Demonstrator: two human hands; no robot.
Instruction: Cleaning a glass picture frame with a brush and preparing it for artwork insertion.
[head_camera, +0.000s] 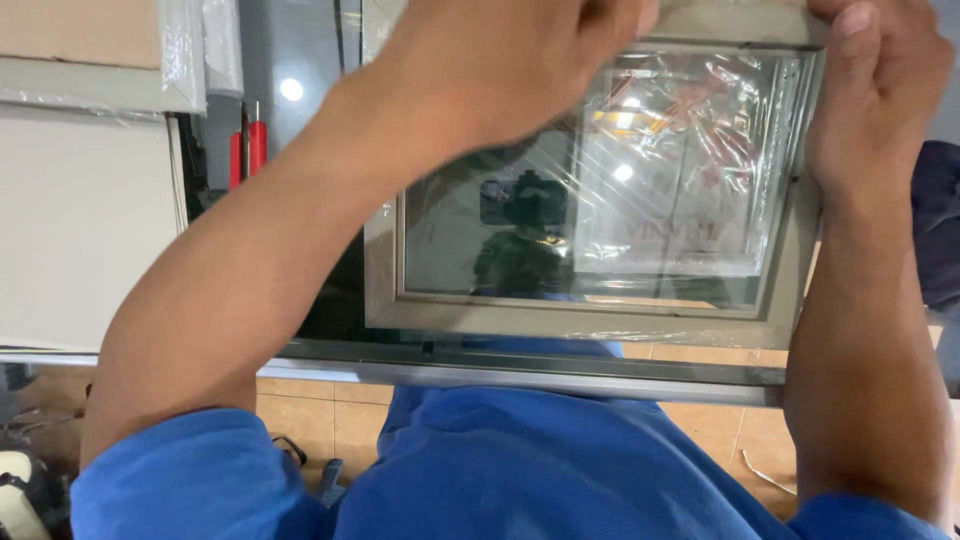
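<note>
- To the far left of the framed glass panel (590, 200), pale flat boards (80, 200) lie on the surface, some with clear plastic (185, 50) over their edges.
- Between those boards and the panel, a tool with two red handles (247, 150) rests on the dark glossy surface (290, 50), well apart from either hand.
- The left hand (500, 60) reaches across the panel's upper left part; it is blurred, and its fingers are cropped by the top of the view, so it cannot be told whether they grasp the frame, the wrap, or nothing.
- The panel itself lies flat on the surface right in front of the person, its near rail close to the surface's metal edge strip (520, 375). Crinkled clear wrap (690, 150) covers the right part of the glass, while the left part looks bare and mirrors the camera rig.
- As a judgement, the work with the wrap looks partly done: one share of the glass shows clean, the rest is covered, and thin film also clings along the near rail.
- The right hand (875, 90) sits at the panel's upper right corner, fingers curled and clenched on the frame's edge there.
- Below the panel's near edge, the person's blue shirt (520, 470) and the tiled floor (700, 420) show.
- Nothing stands between the hands and the panel; only the left forearm hides part of the frame's left side.
</note>
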